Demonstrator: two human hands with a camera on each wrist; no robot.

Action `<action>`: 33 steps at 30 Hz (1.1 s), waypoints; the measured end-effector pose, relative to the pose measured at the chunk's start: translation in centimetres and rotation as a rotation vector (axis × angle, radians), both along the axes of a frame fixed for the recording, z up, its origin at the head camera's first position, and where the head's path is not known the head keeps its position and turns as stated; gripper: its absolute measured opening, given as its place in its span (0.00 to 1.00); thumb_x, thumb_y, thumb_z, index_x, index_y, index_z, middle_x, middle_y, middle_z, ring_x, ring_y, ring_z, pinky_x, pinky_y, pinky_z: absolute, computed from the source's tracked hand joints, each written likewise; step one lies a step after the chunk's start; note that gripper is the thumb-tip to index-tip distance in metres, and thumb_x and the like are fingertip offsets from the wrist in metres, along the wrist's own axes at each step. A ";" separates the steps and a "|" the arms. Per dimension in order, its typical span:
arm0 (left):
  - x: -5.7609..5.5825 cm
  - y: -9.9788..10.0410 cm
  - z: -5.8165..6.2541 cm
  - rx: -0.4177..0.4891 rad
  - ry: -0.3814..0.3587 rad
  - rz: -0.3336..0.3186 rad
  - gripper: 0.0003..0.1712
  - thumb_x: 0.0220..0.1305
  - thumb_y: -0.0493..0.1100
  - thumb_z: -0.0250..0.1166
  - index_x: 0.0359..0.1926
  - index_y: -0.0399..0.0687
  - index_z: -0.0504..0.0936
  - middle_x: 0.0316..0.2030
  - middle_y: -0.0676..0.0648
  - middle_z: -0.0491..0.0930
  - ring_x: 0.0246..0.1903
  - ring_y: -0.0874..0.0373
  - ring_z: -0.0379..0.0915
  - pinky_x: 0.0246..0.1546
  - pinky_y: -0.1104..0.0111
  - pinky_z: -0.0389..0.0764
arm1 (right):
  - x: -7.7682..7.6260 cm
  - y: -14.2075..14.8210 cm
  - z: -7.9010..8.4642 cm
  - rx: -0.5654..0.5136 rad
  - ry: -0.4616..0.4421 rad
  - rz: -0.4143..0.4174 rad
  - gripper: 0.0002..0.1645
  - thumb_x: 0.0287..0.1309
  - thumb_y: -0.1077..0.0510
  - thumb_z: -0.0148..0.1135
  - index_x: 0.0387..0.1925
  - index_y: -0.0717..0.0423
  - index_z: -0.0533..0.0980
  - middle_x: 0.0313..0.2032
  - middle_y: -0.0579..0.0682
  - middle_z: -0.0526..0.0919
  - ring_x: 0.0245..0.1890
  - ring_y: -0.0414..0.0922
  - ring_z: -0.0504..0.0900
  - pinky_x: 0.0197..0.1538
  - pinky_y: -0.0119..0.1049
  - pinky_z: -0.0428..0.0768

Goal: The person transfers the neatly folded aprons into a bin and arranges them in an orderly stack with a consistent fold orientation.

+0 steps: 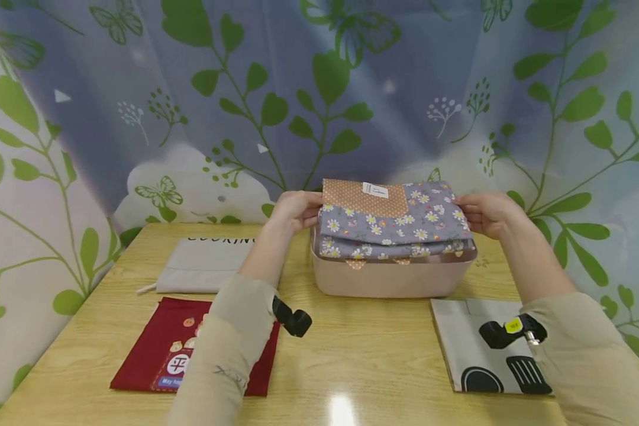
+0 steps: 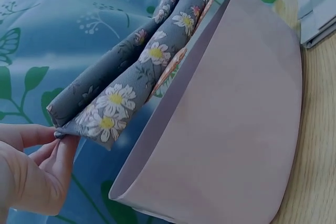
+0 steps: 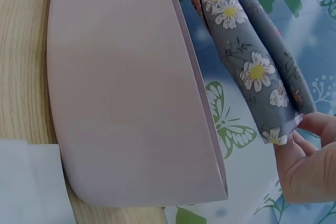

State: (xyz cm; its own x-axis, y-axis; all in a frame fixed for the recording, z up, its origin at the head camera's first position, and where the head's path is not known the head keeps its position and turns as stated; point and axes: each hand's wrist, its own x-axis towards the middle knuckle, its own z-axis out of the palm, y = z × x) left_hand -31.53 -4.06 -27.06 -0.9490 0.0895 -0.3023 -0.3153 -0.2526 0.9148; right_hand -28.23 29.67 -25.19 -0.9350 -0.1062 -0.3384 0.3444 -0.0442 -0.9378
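Note:
A folded grey apron (image 1: pixel 399 225) with white daisies and an orange polka-dotted panel is held over the mouth of a pale pink box (image 1: pixel 389 279). My left hand (image 1: pixel 297 210) pinches its left edge; in the left wrist view, thumb and fingers (image 2: pixel 65 153) meet on the corner. At the opposite edge, my right hand (image 1: pixel 487 214) pinches the cloth between thumb and fingers (image 3: pixel 286 161). Both wrist views show the apron's folded layers just above the box rim, with small orange dotted bits sticking out below. The inside of the box is mostly hidden.
Left of the box lies a folded light grey cloth (image 1: pixel 191 266) lettered in black, partly behind my left arm. Nearer me is a folded red cloth (image 1: pixel 149 349) with cartoon prints. A folded white cloth (image 1: pixel 458 337) with black shapes lies front right. A leaf-patterned curtain (image 1: pixel 277 118) hangs behind.

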 end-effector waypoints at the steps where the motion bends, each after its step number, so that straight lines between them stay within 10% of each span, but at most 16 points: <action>1: -0.1 0.1 0.0 -0.008 0.003 0.009 0.19 0.59 0.28 0.58 0.54 0.33 0.75 0.21 0.49 0.79 0.20 0.60 0.77 0.22 0.74 0.78 | -0.1 0.0 -0.1 0.009 0.002 0.003 0.16 0.64 0.63 0.50 0.21 0.52 0.76 0.23 0.45 0.83 0.25 0.38 0.82 0.34 0.29 0.80; 10: -0.7 0.6 -0.4 -0.117 0.060 0.048 0.11 0.56 0.30 0.61 0.41 0.37 0.82 0.26 0.46 0.82 0.22 0.61 0.76 0.20 0.76 0.74 | -1.0 0.2 -0.7 0.064 0.018 0.011 0.13 0.64 0.63 0.48 0.24 0.52 0.74 0.23 0.42 0.81 0.26 0.37 0.81 0.35 0.28 0.79; 33: -1.2 2.0 -1.7 -0.131 0.078 0.088 0.16 0.56 0.26 0.58 0.48 0.30 0.79 0.16 0.51 0.76 0.18 0.63 0.74 0.17 0.77 0.74 | -1.9 0.5 -2.9 0.128 0.032 0.041 0.19 0.65 0.63 0.43 0.21 0.48 0.73 0.21 0.39 0.80 0.25 0.33 0.79 0.34 0.25 0.78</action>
